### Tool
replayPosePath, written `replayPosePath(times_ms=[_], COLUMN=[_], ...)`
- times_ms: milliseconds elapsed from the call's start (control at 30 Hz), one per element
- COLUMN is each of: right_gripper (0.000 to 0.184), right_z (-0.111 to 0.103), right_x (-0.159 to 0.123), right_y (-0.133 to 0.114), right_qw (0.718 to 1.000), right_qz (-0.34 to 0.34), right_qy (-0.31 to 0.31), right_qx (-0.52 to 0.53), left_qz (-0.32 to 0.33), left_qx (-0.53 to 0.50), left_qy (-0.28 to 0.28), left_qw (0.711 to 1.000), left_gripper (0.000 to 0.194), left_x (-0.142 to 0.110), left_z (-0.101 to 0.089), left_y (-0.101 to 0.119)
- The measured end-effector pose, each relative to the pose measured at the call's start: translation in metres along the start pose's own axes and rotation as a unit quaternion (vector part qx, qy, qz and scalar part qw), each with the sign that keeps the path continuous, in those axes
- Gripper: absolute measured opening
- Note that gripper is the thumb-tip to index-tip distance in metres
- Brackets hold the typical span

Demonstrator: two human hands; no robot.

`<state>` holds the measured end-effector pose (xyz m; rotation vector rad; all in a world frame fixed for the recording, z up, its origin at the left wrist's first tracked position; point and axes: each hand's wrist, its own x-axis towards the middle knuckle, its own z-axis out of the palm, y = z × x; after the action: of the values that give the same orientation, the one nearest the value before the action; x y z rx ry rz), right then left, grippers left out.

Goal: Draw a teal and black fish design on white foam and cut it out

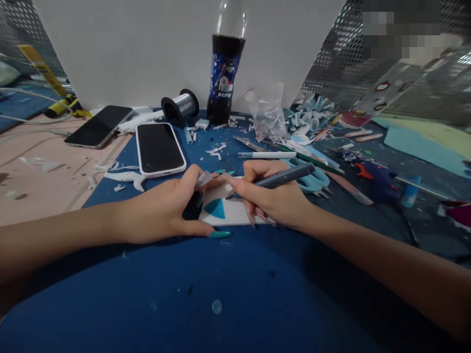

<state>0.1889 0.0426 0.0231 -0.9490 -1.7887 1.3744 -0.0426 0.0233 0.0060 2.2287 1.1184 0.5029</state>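
Observation:
A small white sheet (206,217), perhaps foam, lies on the blue table with a teal, roughly triangular patch (216,209) on it. My left hand (165,211) grips the sheet from its left side, the teal-nailed thumb along the near edge and the other fingers toward the far edge. A translucent whitish piece (203,180) shows at my left forefinger; I cannot make out what it is. In my right hand (274,196) is a dark grey pen (289,175), slanted, its tip at the sheet just right of the patch. My right fingers rest on the sheet.
Two phones (160,148) (100,126), a wire spool (180,106) and a Pepsi bottle (225,73) stand or lie behind. To the right are light-blue scissors (312,180), a white pen (267,155), a glue gun (380,181) and white scraps (309,113).

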Motion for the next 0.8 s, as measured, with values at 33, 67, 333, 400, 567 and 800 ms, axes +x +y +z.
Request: replayPosePath(times_ms=[33,67,333,400,567,800], right_gripper=[0.048,0.048,0.045,0.046,0.046,0.047], right_z=[0.0,0.0,-0.002,-0.003,-0.003,-0.002], right_x=[0.0,0.0,0.0,0.0,0.001,0.001], right_y=[0.0,-0.001,0.0,0.0,0.0,0.001], right_qw=[1.0,1.0,1.0,1.0,1.0,1.0], right_qz=[0.004,0.007,0.001,-0.001,-0.006,-0.002], right_qy=[0.001,0.002,-0.011,-0.018,-0.021,-0.024], right_qx=[-0.003,-0.005,-0.024,-0.025,-0.018,-0.019], left_qz=[0.007,0.015,-0.055,-0.099,-0.126,-0.126], left_qx=[0.001,0.002,-0.015,-0.006,0.012,0.025], left_qy=[0.006,0.012,-0.038,-0.053,-0.051,-0.076], left_qw=[1.0,1.0,0.998,0.994,0.991,0.989], left_gripper=[0.053,0.052,0.055,0.056,0.053,0.057], left_x=[0.0,0.0,-0.001,-0.001,-0.001,0.001], left_z=[0.0,0.001,-0.001,-0.004,-0.007,-0.006], left_y=[0.001,0.001,0.002,0.009,0.021,0.017])
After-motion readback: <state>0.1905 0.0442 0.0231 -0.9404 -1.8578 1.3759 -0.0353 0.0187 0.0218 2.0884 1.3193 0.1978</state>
